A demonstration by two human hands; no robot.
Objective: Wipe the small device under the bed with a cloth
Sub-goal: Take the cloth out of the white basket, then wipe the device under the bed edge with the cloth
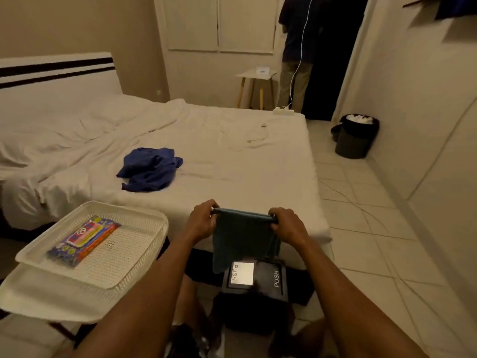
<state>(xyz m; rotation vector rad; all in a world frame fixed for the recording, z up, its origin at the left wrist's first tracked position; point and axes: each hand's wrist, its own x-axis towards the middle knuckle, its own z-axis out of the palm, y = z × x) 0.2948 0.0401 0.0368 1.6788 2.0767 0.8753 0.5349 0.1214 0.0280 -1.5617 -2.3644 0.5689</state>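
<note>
A dark teal cloth point(241, 239) hangs stretched between my two hands in front of the bed's near edge. My left hand point(202, 219) pinches its upper left corner and my right hand point(285, 223) pinches its upper right corner. Below the cloth, on the floor at the foot of the bed point(232, 156), stands a small black device point(258, 280) with two lids marked PUSH. The cloth's lower edge hangs over the device's left lid, and I cannot tell if it touches.
A white mesh tray point(129, 257) with a colourful wipes packet point(85, 237) sits at my left. A blue garment point(151, 167) lies on the bed. A black bin point(356, 136) stands by the right wall; a person point(296, 47) and a small stool point(255, 85) are at the back.
</note>
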